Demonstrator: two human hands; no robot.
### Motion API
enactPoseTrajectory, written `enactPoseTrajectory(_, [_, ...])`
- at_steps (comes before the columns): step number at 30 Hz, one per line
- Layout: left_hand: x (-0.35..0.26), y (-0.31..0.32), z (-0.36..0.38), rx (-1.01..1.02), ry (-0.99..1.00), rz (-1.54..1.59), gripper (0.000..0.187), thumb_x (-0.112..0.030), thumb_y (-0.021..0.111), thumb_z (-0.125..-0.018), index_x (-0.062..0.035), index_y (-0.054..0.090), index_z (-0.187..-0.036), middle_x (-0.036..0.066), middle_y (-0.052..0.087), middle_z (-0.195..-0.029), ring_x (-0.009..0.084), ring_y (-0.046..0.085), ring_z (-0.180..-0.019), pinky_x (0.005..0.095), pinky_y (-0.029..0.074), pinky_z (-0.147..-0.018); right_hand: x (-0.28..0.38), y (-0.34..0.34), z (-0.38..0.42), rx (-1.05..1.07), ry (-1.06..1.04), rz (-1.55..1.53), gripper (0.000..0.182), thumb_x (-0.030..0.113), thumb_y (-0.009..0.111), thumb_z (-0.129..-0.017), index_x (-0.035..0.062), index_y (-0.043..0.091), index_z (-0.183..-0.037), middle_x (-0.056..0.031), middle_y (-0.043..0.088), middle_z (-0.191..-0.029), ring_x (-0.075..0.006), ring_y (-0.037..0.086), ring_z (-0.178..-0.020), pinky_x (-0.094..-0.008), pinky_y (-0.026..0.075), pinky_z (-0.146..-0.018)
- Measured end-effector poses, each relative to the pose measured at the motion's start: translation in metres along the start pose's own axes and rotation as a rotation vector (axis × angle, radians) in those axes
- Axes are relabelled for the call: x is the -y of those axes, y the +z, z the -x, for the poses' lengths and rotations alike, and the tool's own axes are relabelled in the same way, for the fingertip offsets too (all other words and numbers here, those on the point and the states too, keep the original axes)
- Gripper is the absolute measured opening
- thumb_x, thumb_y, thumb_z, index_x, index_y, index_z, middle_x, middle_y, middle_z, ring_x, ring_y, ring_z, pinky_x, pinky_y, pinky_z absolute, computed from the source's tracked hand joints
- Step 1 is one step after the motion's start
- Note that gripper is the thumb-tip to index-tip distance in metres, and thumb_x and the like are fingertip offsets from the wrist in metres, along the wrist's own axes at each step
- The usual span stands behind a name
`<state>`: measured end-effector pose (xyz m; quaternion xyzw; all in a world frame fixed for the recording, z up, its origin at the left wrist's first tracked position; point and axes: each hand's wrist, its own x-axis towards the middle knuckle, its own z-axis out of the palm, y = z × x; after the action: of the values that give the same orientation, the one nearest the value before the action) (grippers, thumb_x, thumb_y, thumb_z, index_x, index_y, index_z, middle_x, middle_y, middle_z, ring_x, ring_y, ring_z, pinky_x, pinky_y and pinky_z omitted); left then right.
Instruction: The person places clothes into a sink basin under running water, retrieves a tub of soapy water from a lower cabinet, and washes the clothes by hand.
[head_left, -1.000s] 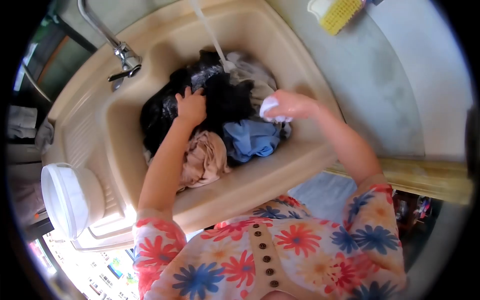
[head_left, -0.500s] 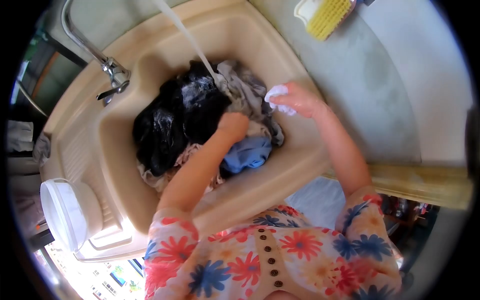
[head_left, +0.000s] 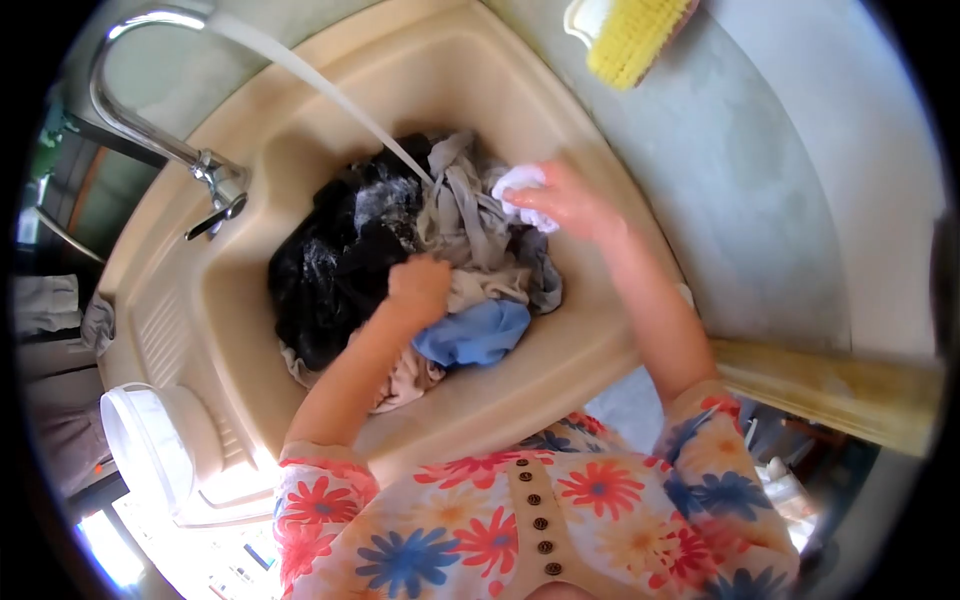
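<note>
White and rumpled, a small bundle [head_left: 522, 197] is pinched in our right hand [head_left: 568, 202], at two o'clock over the laundry pile [head_left: 468, 215] in the beige sink [head_left: 565, 350]. Our left hand [head_left: 420, 285] curls against that pile, black garment [head_left: 318, 300] at nine o'clock, blue cloth [head_left: 482, 334] at four; its grip we cannot tell. From the pile, the running tap [head_left: 222, 178] stands at ten.

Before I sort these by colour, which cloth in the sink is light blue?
The crumpled light-blue cloth, near the left hand and just right of the pinkish cloth; its colour sets it apart from that, the black cloth and the grey cloth.
</note>
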<state>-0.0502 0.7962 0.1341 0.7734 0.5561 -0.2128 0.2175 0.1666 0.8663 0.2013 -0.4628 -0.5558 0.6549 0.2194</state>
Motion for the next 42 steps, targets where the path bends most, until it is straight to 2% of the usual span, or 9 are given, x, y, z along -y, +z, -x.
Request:
enactPoseTrajectory(3, [-0.04, -0.014, 0.013, -0.278, 0.223, -0.176, 0.059, -0.026, 0.064, -0.069, -0.0168, 0.045, -0.124, 0.016, 0.032, -0.135, 0.0414, 0.021, -0.126, 0.0593, 0.029, -0.089, -0.014, 0.002, 0.0, -0.075, 0.008, -0.093, 0.019, 0.018, 0.06, -0.081, 0.0035, 0.062, -0.093, 0.0007, 0.06, -0.073, -0.0051, 0.05, -0.057, -0.0202, 0.038, -0.047])
enactPoseTrajectory(6, [-0.047, 0.008, -0.035, -0.228, 0.074, -0.138, 0.074, -0.034, 0.067, -0.066, -0.0215, 0.036, -0.132, 0.016, 0.024, -0.139, 0.0439, 0.018, -0.126, 0.0608, 0.028, -0.09, -0.024, -0.003, -0.004, -0.062, 0.038, -0.11, 0.019, 0.018, 0.06, -0.08, 0.0032, 0.062, -0.092, 0.0007, 0.059, -0.072, -0.005, 0.049, -0.057, -0.0198, 0.037, -0.047])
enactPoseTrajectory(11, [-0.049, 0.007, -0.104, -0.356, 0.014, 0.077, 0.033, -0.023, 0.066, -0.06, -0.013, 0.064, -0.092, 0.011, 0.051, -0.108, 0.0334, 0.042, -0.108, 0.0507, 0.04, -0.082, -0.034, -0.009, -0.01, -0.134, 0.02, -0.071, 0.018, 0.016, 0.062, -0.079, 0.0022, 0.062, -0.091, 0.0009, 0.059, -0.07, -0.0051, 0.049, -0.056, -0.0203, 0.037, -0.046])
enactPoseTrajectory(14, [-0.046, 0.001, -0.104, -0.383, -0.019, 0.263, 0.034, -0.023, 0.065, -0.06, -0.0118, 0.063, -0.093, 0.01, 0.056, -0.101, 0.0284, 0.049, -0.103, 0.0416, 0.043, -0.081, -0.029, -0.005, -0.006, -0.142, 0.02, -0.118, 0.018, 0.016, 0.063, -0.079, 0.0026, 0.062, -0.091, 0.001, 0.059, -0.07, -0.0052, 0.05, -0.056, -0.0205, 0.037, -0.046])
enactPoseTrajectory(24, [0.02, -0.08, -0.011, -0.773, 0.153, 1.886, 0.04, 0.003, 0.057, -0.063, 0.0074, 0.054, -0.103, 0.014, 0.062, -0.088, 0.0225, 0.061, -0.076, 0.0302, 0.05, -0.067, -0.01, -0.013, 0.006, -0.021, -0.039, -0.481, 0.017, 0.015, 0.062, -0.08, 0.0054, 0.059, -0.094, 0.0007, 0.058, -0.073, -0.0046, 0.046, -0.055, -0.0194, 0.035, -0.044])
enactPoseTrajectory(30, [0.045, -0.135, -0.002, -0.348, 0.55, 2.393, 0.041, -0.008, 0.054, -0.07, 0.0056, 0.048, -0.109, 0.018, 0.058, -0.099, 0.0293, 0.059, -0.086, 0.0392, 0.05, -0.077, -0.01, -0.015, 0.007, -0.062, -0.047, -0.516, 0.019, 0.014, 0.062, -0.08, 0.0046, 0.059, -0.096, -0.001, 0.059, -0.074, -0.0057, 0.048, -0.057, -0.0202, 0.036, -0.045])
enactPoseTrajectory(32, [0.072, -0.083, -0.05, -0.342, 0.451, 2.355, 0.043, -0.011, 0.059, -0.071, 0.0037, 0.049, -0.111, 0.016, 0.058, -0.1, 0.0293, 0.058, -0.089, 0.0381, 0.05, -0.077, -0.012, -0.016, 0.005, -0.084, -0.053, -0.485, 0.019, 0.014, 0.062, -0.08, 0.0045, 0.059, -0.096, -0.0011, 0.059, -0.075, -0.0059, 0.048, -0.057, -0.0203, 0.037, -0.046])
enactPoseTrajectory(35, [0.078, -0.009, -0.079, -0.678, -0.291, 0.918, 0.058, -0.015, 0.067, -0.063, 0.0024, 0.049, -0.115, 0.018, 0.059, -0.106, 0.0293, 0.057, -0.099, 0.0337, 0.044, -0.085, -0.02, -0.016, -0.002, -0.054, -0.006, -0.403, 0.018, 0.014, 0.062, -0.08, 0.0041, 0.06, -0.095, -0.0009, 0.059, -0.074, -0.0058, 0.048, -0.057, -0.0205, 0.037, -0.046])
enactPoseTrajectory(42, [0.009, 0.001, -0.055, -0.678, -0.001, 0.573, 0.03, -0.013, 0.06, -0.064, -0.0149, 0.063, -0.093, 0.014, 0.058, -0.093, 0.033, 0.057, -0.085, 0.0386, 0.047, -0.074, -0.027, -0.01, -0.009, -0.139, 0.012, -0.32, 0.018, 0.016, 0.061, -0.081, 0.0038, 0.061, -0.095, -0.0001, 0.06, -0.075, -0.005, 0.05, -0.058, -0.0203, 0.038, -0.047])
